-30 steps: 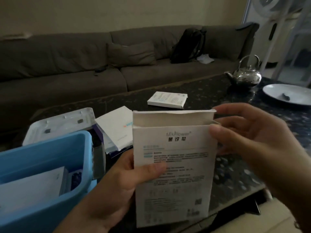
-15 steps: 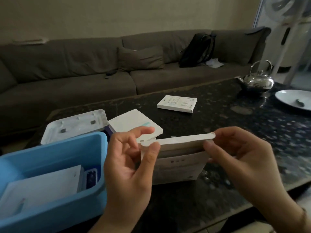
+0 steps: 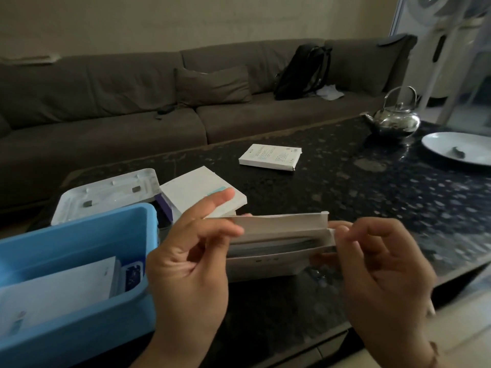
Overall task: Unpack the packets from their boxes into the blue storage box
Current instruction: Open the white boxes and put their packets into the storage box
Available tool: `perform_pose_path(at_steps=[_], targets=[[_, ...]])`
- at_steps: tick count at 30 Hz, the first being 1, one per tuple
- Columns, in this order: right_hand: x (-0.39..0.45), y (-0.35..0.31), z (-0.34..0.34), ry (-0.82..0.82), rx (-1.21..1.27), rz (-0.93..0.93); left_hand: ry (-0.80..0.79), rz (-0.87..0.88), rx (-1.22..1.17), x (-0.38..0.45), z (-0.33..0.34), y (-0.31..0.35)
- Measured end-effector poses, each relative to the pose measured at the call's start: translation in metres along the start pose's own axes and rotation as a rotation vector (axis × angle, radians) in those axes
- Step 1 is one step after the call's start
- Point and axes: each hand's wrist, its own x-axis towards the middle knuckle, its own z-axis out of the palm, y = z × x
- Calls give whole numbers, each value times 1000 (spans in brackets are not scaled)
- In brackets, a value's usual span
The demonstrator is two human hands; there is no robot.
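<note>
Grip, left: left hand (image 3: 186, 258) pinches the near-left end of the white box (image 3: 268, 264) between thumb and curled fingers, index finger stretched above it.
Grip, right: right hand (image 3: 382, 272) pinches the small side tab at the box's right end between thumb and fingertips; the remaining fingers are curled.
Box in hand: held above the near part of the dark table (image 3: 372, 208), tipped so its open top faces the camera; the top flap (image 3: 281, 223) stands lifted, and dark edges of packets show inside the mouth.
Blue storage box (image 3: 79, 296): at the near left, just beside the left hand, open, with white packets (image 3: 58, 290) lying inside and a small blue-printed item against its right wall.
White lid (image 3: 106, 192): lies behind the blue storage box, underside up.
Second white box (image 3: 194, 192): just behind the left hand's index finger, resting tilted on a purple-edged item.
Third white box (image 3: 271, 156): flat on the table further back, well apart from the hands.
Far right: a shiny metal kettle (image 3: 396, 120) and a white plate (image 3: 459, 147).
Background: a long grey sofa (image 3: 106, 102) with a black backpack (image 3: 303, 70) on it.
</note>
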Motion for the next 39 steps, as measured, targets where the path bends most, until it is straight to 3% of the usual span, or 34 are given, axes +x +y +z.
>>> perform_pose_path(at_steps=[4, 6, 11, 19, 33, 35, 37, 39], targets=[[14, 6, 4, -38, -65, -227, 51, 224, 68, 2, 2, 1], [17, 17, 5, -89, -99, -256, 25, 199, 82, 2, 1, -8], [9, 49, 1, -152, -212, -60, -129, -30, 146, -16, 5, -34], [1, 55, -20, -172, -289, 7, -238, -74, 226, -23, 11, -27], [0, 51, -22, -220, -326, -25, -308, 27, 349, -19, 8, -30], [-1, 51, -23, -203, -336, -98, -335, 29, 341, -18, 7, -29], [-3, 46, -27, -184, -461, -298, -352, 6, 319, -17, 6, -26], [-11, 39, -28, -297, -551, -507, -359, -8, 300, -17, 7, -24]])
